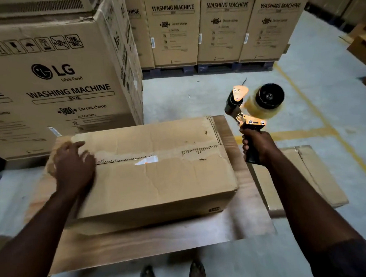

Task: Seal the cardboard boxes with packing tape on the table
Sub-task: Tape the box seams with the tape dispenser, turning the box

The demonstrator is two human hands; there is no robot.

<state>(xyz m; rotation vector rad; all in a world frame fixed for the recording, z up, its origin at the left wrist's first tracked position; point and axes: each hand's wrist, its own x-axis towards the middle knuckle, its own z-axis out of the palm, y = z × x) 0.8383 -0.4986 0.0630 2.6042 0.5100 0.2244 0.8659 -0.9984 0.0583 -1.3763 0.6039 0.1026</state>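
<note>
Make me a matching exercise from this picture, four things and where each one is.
Things: 1 orange tape dispenser; 2 long brown cardboard box; 3 flat cardboard sheet; 4 tall printed washing machine carton.
Places: A on the wooden table; B lying right of the table; C gripped in the right hand; D standing behind the table, left.
Pairs: 1-C, 2-A, 3-B, 4-D.
</note>
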